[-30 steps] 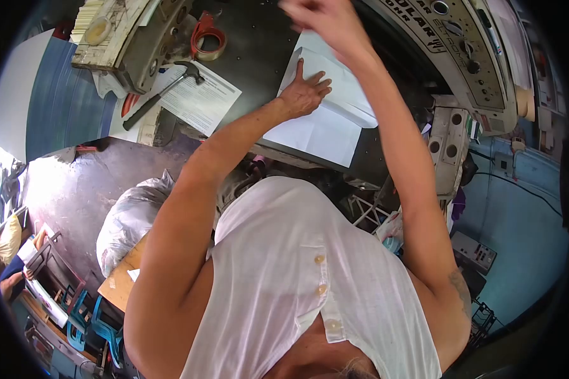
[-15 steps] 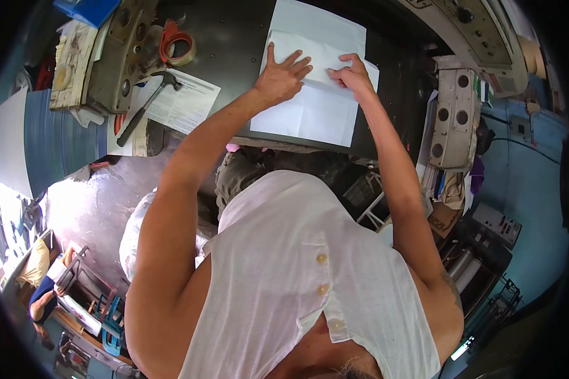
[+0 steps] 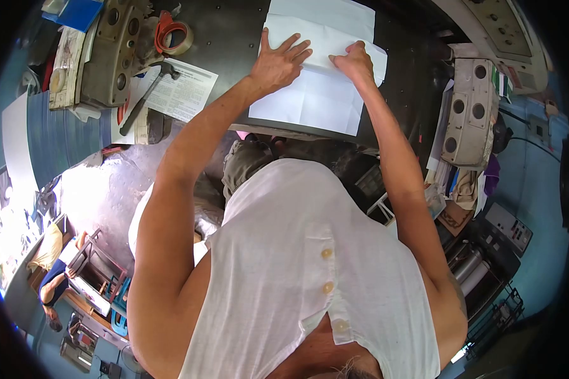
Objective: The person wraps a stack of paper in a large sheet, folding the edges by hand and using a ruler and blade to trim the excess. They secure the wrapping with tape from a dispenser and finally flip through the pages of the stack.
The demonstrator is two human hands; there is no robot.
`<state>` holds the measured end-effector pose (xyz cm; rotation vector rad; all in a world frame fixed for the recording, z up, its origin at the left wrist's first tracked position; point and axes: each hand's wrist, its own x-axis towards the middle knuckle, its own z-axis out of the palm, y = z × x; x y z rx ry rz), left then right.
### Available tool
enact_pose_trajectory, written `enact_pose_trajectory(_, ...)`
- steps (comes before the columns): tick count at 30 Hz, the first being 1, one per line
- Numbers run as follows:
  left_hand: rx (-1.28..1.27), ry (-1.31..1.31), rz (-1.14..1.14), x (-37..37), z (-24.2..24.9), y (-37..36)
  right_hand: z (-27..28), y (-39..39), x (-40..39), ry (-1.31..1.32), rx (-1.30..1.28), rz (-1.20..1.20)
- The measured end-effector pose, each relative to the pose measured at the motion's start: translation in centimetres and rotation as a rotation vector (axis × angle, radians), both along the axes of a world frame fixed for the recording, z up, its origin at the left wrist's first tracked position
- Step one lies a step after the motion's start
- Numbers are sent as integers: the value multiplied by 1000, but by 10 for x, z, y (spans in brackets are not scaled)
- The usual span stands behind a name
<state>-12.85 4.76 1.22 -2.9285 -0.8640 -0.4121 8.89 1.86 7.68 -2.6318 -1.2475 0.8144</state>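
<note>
White paper (image 3: 310, 101) with fold creases lies on the dark tabletop, one part folded over across its middle. My left hand (image 3: 280, 63) rests flat on the left side of the fold, fingers spread. On the right side of the fold, my right hand (image 3: 355, 62) touches the paper with thumb and fingers bent inward; its fingertips are close to the surface, and whether they pinch the edge is hard to make out.
A printed sheet (image 3: 182, 91), a hammer (image 3: 146, 95) and a red tape dispenser (image 3: 172, 35) lie left of the paper. Metal blocks with round holes stand at left (image 3: 115, 54) and right (image 3: 469, 114). Another person (image 3: 54, 287) is at the far lower left.
My right hand has drawn its fingers closer together on the folded paper. My left hand stays spread on it. The whole view has shifted slightly.
</note>
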Motion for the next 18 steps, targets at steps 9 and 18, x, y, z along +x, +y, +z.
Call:
enact_pose_trajectory(9,-15,55,9,-3,10,0,-3,-30,17,-33,-50,20)
enact_pose_trajectory(18,-84,52,-40,-31,16,14,-8,-45,20,-5,50,109)
